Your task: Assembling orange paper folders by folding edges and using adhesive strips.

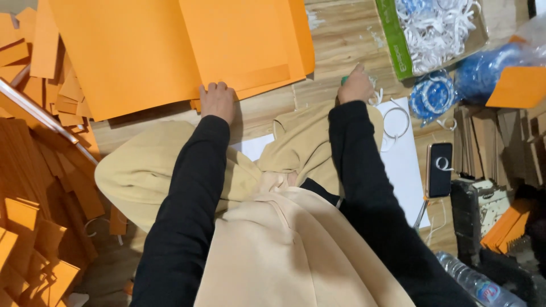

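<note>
**Orange sheets under left hand, right hand closed on green item**

Orange paper sheets [170,51] lie flat on the wooden floor [335,40], just ahead of the left fingers. Left hand [216,101] pressed on the sheets' near edge, fingers curled over it, not gripping. Right hand [356,86] clenched around a small green object [344,80], mostly hidden. White loop handles [396,122] just right of the right fingers. Phone [439,169] further right. Orange strips [40,68] left of the left fingers.
</note>
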